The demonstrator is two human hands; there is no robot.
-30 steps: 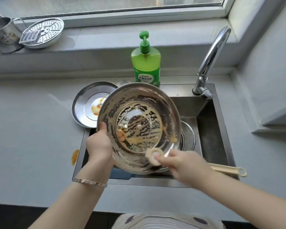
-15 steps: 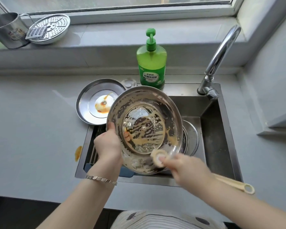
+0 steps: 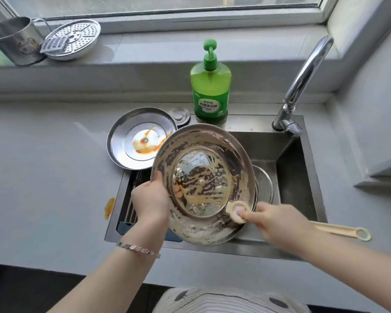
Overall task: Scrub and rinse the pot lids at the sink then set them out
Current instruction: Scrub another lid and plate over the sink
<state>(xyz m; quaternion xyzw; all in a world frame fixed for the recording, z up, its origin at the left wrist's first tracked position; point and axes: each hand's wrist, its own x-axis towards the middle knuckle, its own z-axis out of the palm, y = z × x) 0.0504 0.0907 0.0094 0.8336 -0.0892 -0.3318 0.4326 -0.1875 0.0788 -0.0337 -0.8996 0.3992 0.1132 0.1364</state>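
A large steel pot lid [image 3: 203,184] with a glass centre, smeared with yellowish suds, is tilted over the sink [image 3: 303,168]. My left hand [image 3: 150,199] grips its left rim, thumb on the inner face. My right hand [image 3: 278,222] holds a cream dish brush [image 3: 236,211] near its head and presses it against the lid's lower right inside; the brush handle [image 3: 341,230] sticks out to the right. A second steel lid [image 3: 140,138], stained orange, lies inside-up on the sink's back left corner. Another lid [image 3: 265,188] rests in the basin, mostly hidden.
A green dish soap bottle [image 3: 210,86] stands behind the sink, with a drain stopper [image 3: 180,115] to its left. The tap [image 3: 303,84] arches over the back right. On the windowsill sit a steel mug [image 3: 14,41] and a perforated steamer plate [image 3: 73,38]. An orange spill [image 3: 110,207] marks the counter.
The brush head has slid rightward along the lid's lower inside edge. The view has shifted slightly, and the lid stays tilted in my left hand.
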